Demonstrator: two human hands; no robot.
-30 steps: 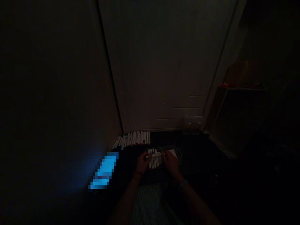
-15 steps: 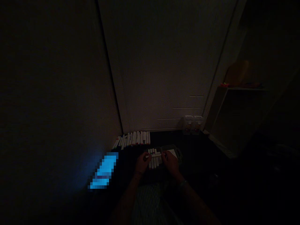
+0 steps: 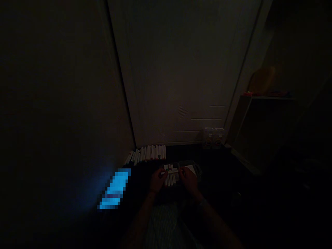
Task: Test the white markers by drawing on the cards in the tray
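Observation:
A white marker [image 3: 173, 171] lies crosswise between my two hands, above an open clear plastic case [image 3: 199, 172]. My left hand [image 3: 158, 179] pinches its left end, and my right hand [image 3: 188, 177] pinches its right end. Beneath it, several white markers [image 3: 169, 180] lie side by side in the left half of the case. A pale card or sheet [image 3: 191, 168] shows in the right half, partly covered by my right hand. The light is very dim, so fine details are lost.
Several more white markers [image 3: 147, 153] lie in a row by the wall at the back left. Two clear plastic containers [image 3: 213, 138] stand at the back right. A glowing blue, pixelated screen [image 3: 115, 189] is at the left. A cabinet [image 3: 267, 121] stands at the right.

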